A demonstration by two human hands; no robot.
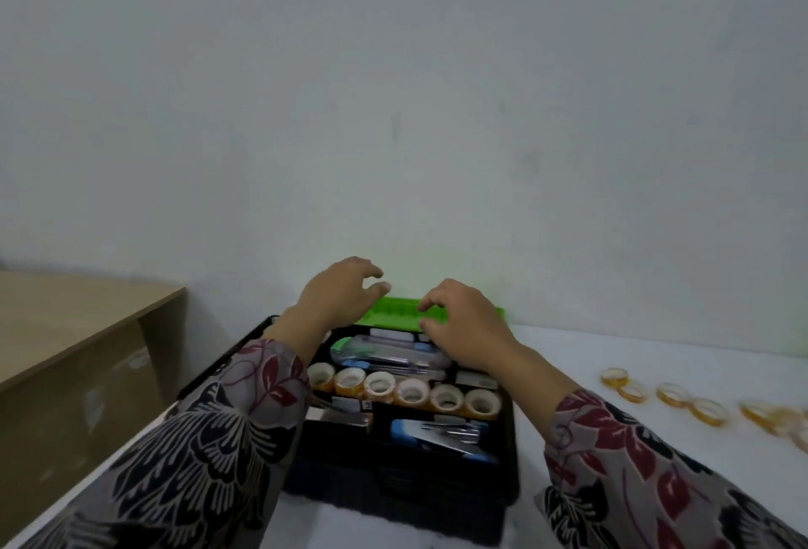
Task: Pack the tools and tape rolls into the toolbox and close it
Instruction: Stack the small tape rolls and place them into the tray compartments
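Toolbox [509,452]: a black case is sitting open on the white table [612,352], close in front of the person, with its green lid [398,312] standing up at the far side against the wall [393,111].
Back section: clear plastic packs [389,352] with green, blue and white parts are lying across it; what is inside them is too blurred to tell.
Middle row: six tape rolls [411,391] are standing side by side, touching, holes facing up and toward the camera, running from left to right across the box.
Front right compartment: a blue-handled tool [441,437] with shiny metal parts is lying flat.
Front left compartment: dark flat items [345,411] are lying there, partly hidden by the left sleeve [196,439].
Small white box [474,380]: it is sitting just behind the right end of the tape row.
Left hand [345,290]: it is hovering above the lid's left end, fingers spread and loosely curved, gripping nothing.
Right hand [463,330]: it is hovering over the back section, fingers loosely curved with the tips over the lid's edge; whether they are touching it I cannot tell.
Loose tape rolls [669,395]: several amber rolls are lying on the table well to the right of the box.
Wooden cabinet [78,330]: it is standing to the left of the table.
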